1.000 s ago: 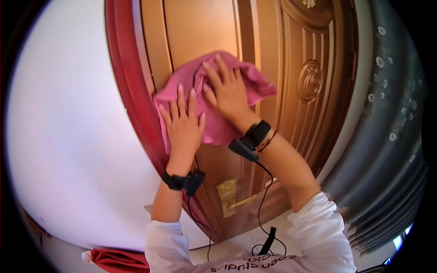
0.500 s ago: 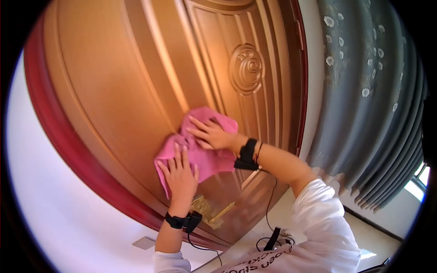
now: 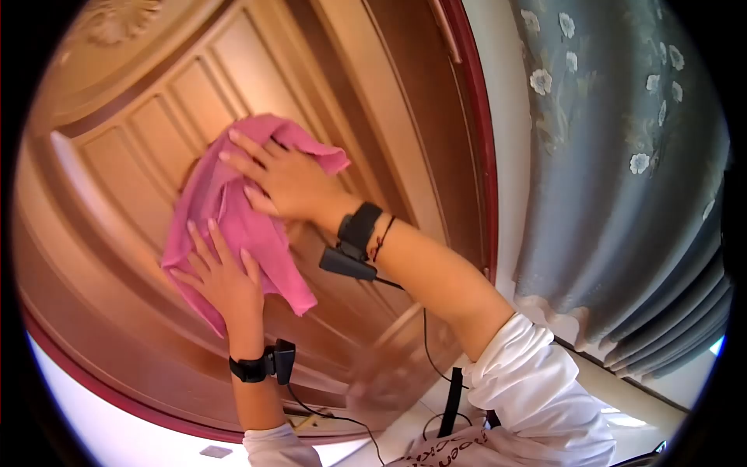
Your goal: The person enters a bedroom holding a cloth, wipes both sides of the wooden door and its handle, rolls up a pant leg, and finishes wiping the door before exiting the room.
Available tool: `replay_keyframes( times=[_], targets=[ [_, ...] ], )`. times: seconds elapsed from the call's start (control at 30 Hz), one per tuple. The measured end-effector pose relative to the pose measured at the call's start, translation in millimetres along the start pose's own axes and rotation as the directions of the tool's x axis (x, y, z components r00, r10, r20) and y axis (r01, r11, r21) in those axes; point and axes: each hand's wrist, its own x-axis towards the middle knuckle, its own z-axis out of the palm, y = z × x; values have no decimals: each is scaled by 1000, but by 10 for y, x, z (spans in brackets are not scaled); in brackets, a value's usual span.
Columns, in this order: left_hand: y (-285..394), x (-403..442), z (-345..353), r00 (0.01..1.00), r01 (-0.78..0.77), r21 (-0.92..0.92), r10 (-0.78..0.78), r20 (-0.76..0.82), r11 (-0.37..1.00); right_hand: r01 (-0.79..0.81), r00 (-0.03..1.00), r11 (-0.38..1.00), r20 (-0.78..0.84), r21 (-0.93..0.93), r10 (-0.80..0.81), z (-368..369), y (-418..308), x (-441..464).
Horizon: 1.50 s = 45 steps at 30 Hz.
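Observation:
A pink cloth (image 3: 204, 191) lies spread and creased against a brown panelled door (image 3: 124, 198). My left hand (image 3: 229, 284) presses flat on the cloth's lower part, its fingers spread. Higher up and to the right, my right hand (image 3: 294, 180) rests on the cloth with its fingers stretched out and apart. One corner of the cloth sticks out beyond the right hand, and another hangs down between my wrists. The door surface beneath the cloth is hidden.
Black wristbands with small boxes (image 3: 285, 361) and cables are on both my wrists. A red frame (image 3: 476, 124) edges the door. At the right hangs a grey curtain (image 3: 576, 233) with white flowers. A carved ornament (image 3: 117, 19) is at the door's upper left.
Both hands and the cloth have moved up the door onto its upper panel. The view has tilted with them: the carved ornament has come in at upper left, and the brass handle is mostly hidden.

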Motion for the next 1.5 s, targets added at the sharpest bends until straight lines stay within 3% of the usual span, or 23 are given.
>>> replay_keyframes(
  times=[0.2, 0.23, 0.27, 0.3, 0.4, 0.5, 0.57, 0.63, 0.7, 0.73, 0.8, 0.93, 0.97, 1.03, 1.07, 1.1, 1.13, 1.17, 1.27, 1.3, 1.37, 1.47, 1.5],
  targets=[
    [617, -1307, 427, 944, -143, -124, 172, 281, 982, -193, 882, 980, 430, -48, 195, -370, -157, -1834],
    [710, -1580, 494, 921, -145, -137, 185, 344, 980, -112, 938, 993, 327, -23, 114, -330, -208, -2222],
    [778, -1839, 615, 911, -143, -194, 206, 357, 970, -143, 847, 990, 515, -17, 131, -371, -284, -2591],
    [851, -2028, 667, 892, -166, -268, 260, 369, 949, 81, 686, 995, 721, 58, -98, -581, -252, -2717],
    [1044, -2021, 769, 840, -259, -430, 421, 342, 865, -35, 695, 993, 717, 110, -55, -620, -271, -3586],
    [1209, -1591, 677, 809, -325, -556, 529, 255, 765, -116, 807, 992, 588, 52, 63, -626, -106, -3734],
    [1217, -1255, 579, 833, -173, -757, 503, 230, 631, 62, 614, 998, 787, 21, -55, -636, 282, -3351],
    [1298, -950, 335, 885, -54, -793, 397, 244, 606, 159, 792, 987, 597, 4, -130, -904, 625, -2124],
    [1467, -781, 304, 922, 69, -825, 279, 267, 561, 135, 845, 988, 529, -70, -77, -936, 941, -1259],
    [1551, -728, 326, 966, 104, -898, 170, 193, 428, -14, 878, 998, 478, 64, -19, -894, 1162, -982],
    [1702, -604, 351, 988, 143, -962, 18, 151, 232, -11, 916, 1000, 400, -23, 19, -926, 1411, -294],
    [1869, -506, 457, 998, -12, -999, -60, -14, 34, -12, 925, 972, 366, -235, 100, -949, 1723, 311],
    [1924, -545, 494, 997, -19, -999, -73, -21, 25, -5, 953, 968, 291, -251, 81, -933, 1752, 327],
    [2040, -760, 572, 989, 149, -912, 75, 130, -382, 8, 974, 963, 220, -270, 53, -925, 1854, 252],
    [2122, -889, 630, 990, 142, -909, 69, 125, -392, -71, 989, 969, 111, -235, 100, -915, 1996, 77],
    [2220, -1045, 694, 957, 289, -831, 138, 253, -475, -151, 988, 970, 2, -191, 154, -940, 2150, -149],
    [2308, -1178, 750, 902, 431, -721, 222, 371, -542, -225, 971, 958, 36, -180, 235, -1017, 2293, -484],
    [2375, -1277, 777, 897, 439, -710, 229, 377, -551, -305, 944, 937, 74, -172, 321, -1136, 2368, -884],
    [2667, -1544, 830, 694, 709, -357, 510, 508, -608, -384, 869, 842, 161, -380, 469, -1432, 2156, -1767],
    [2790, -1656, 885, 701, 698, -354, 490, 518, -623, -419, 853, 838, 164, -350, 495, -1503, 2171, -1965],
    [3002, -1774, 990, 625, 780, -423, 546, 558, -461, -743, 656, 669, 176, -23, 734, -1523, 2212, -1979],
    [3351, -1862, 1014, 645, 764, -481, 495, 582, -429, -631, 770, 764, 235, 135, 594, -1524, 2318, -1748],
    [3482, -1927, 999, 644, 765, -484, 484, 592, -426, -381, 845, 915, 352, -131, 402, -1640, 2154, -1396]
  ],
)
